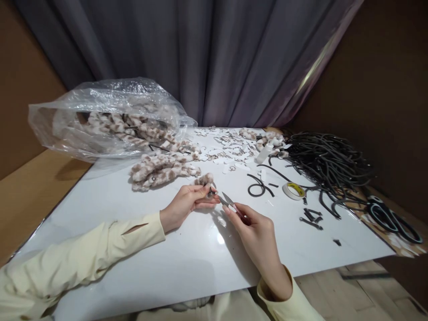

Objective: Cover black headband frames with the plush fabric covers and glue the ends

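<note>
Near the middle of the white table [160, 263], my left hand [189, 203] pinches a small fluffy brown-and-white piece [204, 179] with a dark end. My right hand [256, 227] holds small scissors [230, 203], blades parted and pointing up-left. The blade tips are close to the fingertips of my left hand; whether they touch the piece cannot be made out. Just behind my left hand lies a bundle of fluffy brown-and-white strips [157, 171].
A clear plastic bag [110, 102] of fluffy strips stands back left. Small white tags with rings [230, 147] lie behind, beside a small bottle [264, 152]. Rightward are black cords [327, 156], a tape roll [294, 191], short black pieces [311, 218] and large scissors [384, 216].
</note>
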Demonstrator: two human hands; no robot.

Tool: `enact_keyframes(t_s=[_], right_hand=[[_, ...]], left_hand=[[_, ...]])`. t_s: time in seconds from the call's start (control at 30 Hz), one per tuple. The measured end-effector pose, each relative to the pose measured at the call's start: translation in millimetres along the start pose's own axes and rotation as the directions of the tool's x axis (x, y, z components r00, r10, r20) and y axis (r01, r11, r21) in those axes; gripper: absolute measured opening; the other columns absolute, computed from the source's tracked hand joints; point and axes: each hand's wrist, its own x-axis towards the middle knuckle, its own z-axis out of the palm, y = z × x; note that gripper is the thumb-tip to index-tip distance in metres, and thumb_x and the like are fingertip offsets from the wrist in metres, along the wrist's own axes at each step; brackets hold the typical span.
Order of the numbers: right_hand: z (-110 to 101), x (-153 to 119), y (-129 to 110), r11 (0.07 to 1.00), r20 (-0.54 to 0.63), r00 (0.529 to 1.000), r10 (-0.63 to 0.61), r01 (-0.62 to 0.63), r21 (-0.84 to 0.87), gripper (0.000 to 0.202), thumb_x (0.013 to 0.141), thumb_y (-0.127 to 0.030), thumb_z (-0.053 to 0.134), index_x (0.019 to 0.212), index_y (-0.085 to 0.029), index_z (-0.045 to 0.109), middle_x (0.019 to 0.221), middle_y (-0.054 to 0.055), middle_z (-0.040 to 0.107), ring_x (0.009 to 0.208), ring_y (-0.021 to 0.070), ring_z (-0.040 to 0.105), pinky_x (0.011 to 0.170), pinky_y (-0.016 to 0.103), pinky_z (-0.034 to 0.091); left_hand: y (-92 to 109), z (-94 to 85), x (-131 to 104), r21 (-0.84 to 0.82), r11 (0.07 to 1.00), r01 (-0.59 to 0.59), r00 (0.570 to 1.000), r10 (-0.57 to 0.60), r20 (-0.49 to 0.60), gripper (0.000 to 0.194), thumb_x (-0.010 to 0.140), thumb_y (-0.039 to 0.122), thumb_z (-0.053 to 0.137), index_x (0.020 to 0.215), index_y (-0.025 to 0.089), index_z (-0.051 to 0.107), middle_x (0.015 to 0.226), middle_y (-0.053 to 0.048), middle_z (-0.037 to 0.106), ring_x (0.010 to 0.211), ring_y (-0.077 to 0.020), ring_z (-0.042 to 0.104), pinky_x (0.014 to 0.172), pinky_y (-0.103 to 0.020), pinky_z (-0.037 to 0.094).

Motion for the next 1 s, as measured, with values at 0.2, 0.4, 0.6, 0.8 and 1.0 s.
enact_keyframes(t_s=[0.2, 0.4, 0.6, 0.8, 1.0], right_hand=[[1, -1, 4, 0.987, -0.028, 0.992, -0.120, 0.117, -0.109, 0.030, 0.085, -0.040, 0.047, 0.074, -0.015, 0.059, 0.057, -0.002, 0.042, 0.053, 0.0090, 0.036, 0.049, 0.019, 0.033], [0, 0, 1, 0.999, 0.125, 0.991, -0.044, 0.044, 0.002, 0.037, 0.087, -0.040, 0.044, 0.062, -0.015, 0.052, 0.054, -0.003, 0.036, 0.053, 0.0085, 0.031, 0.047, 0.019, 0.029], [-4, 2, -4, 0.979, 0.283, 0.952, 0.118, -0.159, 0.129, 0.040, 0.083, -0.047, 0.047, 0.062, -0.014, 0.056, 0.048, -0.004, 0.031, 0.048, 0.0083, 0.029, 0.044, 0.021, 0.024], [-5, 3, -4, 0.955, 0.310, 0.936, 0.165, -0.230, 0.186, 0.040, 0.080, -0.050, 0.051, 0.065, -0.014, 0.061, 0.046, -0.005, 0.030, 0.046, 0.0080, 0.027, 0.043, 0.022, 0.023], [-5, 2, -5, 0.941, 0.323, 0.927, 0.189, -0.265, 0.211, 0.042, 0.079, -0.052, 0.051, 0.066, -0.014, 0.061, 0.046, -0.005, 0.029, 0.045, 0.0077, 0.026, 0.041, 0.022, 0.021]], left_hand=[[0, -0.6, -1, -0.011, 1.000, 0.008, 1.000, -0.008, 0.009, 0.032, 0.076, 0.038, 0.065, 0.085, 0.008, 0.067, 0.087, -0.013, 0.070, 0.087, -0.0220, 0.067, 0.086, -0.033, 0.050], [1, -1.0, -1, -0.020, 1.000, -0.001, 1.000, 0.001, 0.018, 0.034, 0.074, 0.040, 0.067, 0.084, 0.008, 0.067, 0.088, -0.013, 0.070, 0.085, -0.0215, 0.067, 0.083, -0.032, 0.051], [0, -0.2, -2, 0.012, 1.000, 0.013, 0.999, -0.013, 0.030, 0.035, 0.072, 0.041, 0.068, 0.086, 0.009, 0.068, 0.085, -0.012, 0.071, 0.083, -0.0209, 0.067, 0.077, -0.029, 0.052], [-1, 1.0, -3, 0.017, 1.000, 0.015, 1.000, -0.016, 0.025, 0.036, 0.071, 0.041, 0.069, 0.087, 0.009, 0.068, 0.086, -0.012, 0.071, 0.083, -0.0220, 0.067, 0.076, -0.030, 0.052], [0, 1.5, -3, 0.024, 1.000, 0.011, 1.000, -0.011, 0.016, 0.038, 0.069, 0.043, 0.070, 0.087, 0.010, 0.069, 0.085, -0.012, 0.071, 0.082, -0.0218, 0.067, 0.077, -0.031, 0.051]])
